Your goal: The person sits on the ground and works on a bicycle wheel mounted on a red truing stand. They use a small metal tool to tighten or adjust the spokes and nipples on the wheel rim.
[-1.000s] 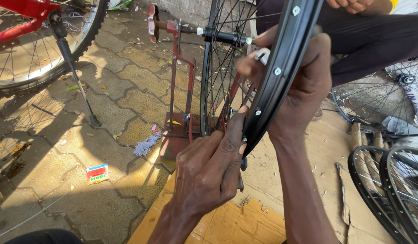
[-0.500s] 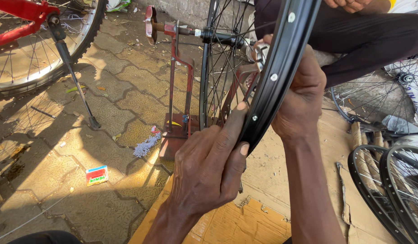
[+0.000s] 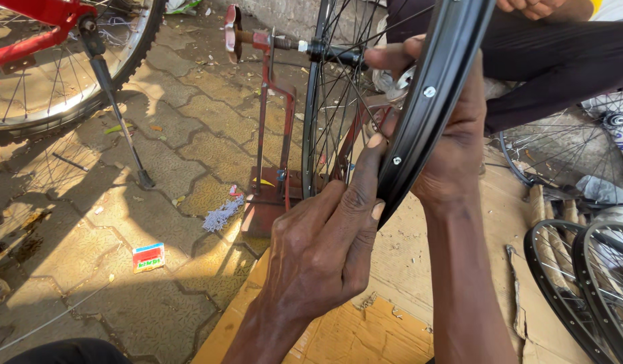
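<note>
Two bare hands [image 3: 325, 249], forearms without sleeves, no rings or watch.

Your black rim [image 3: 433, 101] shows silver spoke nipples. At ten o'clock, the bicycle frame [image 3: 35, 23] is red. The truing stand [image 3: 268, 135] at twelve is rusty red; the cardboard [image 3: 365, 337] at six, tan.

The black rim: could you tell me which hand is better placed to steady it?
Probably the right hand: its fingers wrap around the black rim. The left hand only presses a thumb on its edge.
</note>
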